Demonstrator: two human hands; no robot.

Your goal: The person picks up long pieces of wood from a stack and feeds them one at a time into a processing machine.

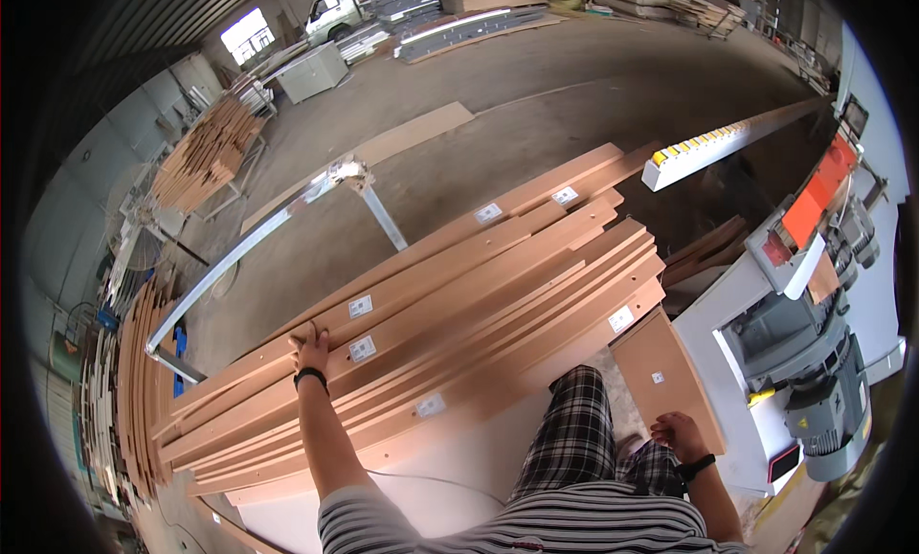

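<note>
Long brown wooden boards (450, 271) lie side by side in a stack before me, several bearing small white labels. My left hand (309, 350) rests on the far boards toward their left end, fingers spread and touching the wood. A dark band circles that wrist. My right hand (678, 436) hangs by my right thigh with its fingers curled in, and I see nothing in it. It is nearest to a shorter brown panel (675, 372) with a white label. Below the stack shows a white surface (421, 506).
A metal frame (249, 238) stands beyond the boards. At right are a white rail with yellow parts (708, 152) and a machine with a grey motor (828, 410). A wood stack (211, 152) sits at far left; more boards (144, 391) lie nearer. A vehicle (335, 13) stands at the back.
</note>
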